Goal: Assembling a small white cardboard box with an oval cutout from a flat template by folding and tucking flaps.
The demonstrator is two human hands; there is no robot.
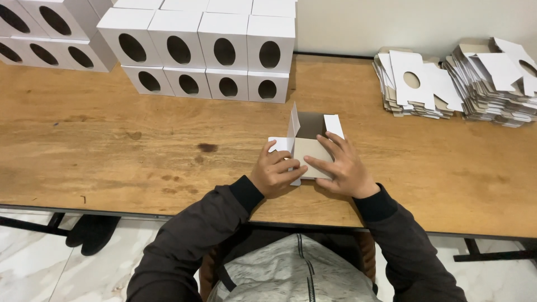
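While both hands press on it, a half-folded box [309, 144] lies flat on the wooden surface [112, 145], near the front edge at centre. Its long axis runs from 6 to 12 o'clock, open end pointing to 12, away from the person. One white flap stands upright along its left side; another white flap lies at its far right corner; the brown inside faces up.

Left hand [275, 172] sits at the box's 7 o'clock corner, fingers [291, 168] curled and closed down on the white edge. Right hand [341, 163] lies at 5 o'clock, fingers spread open and flat on the brown panel, pressing rather than gripping.

At 11 o'clock, finished boxes [201, 50] with oval windows stand stacked in rows at the back edge, more of them at 10. At 2 o'clock lie two piles of flat blanks [453, 84]. A pale wall [391, 22] runs behind; marbled white floor [33, 263] shows below the front edge, with a dark shoe [92, 232] at 8 o'clock.
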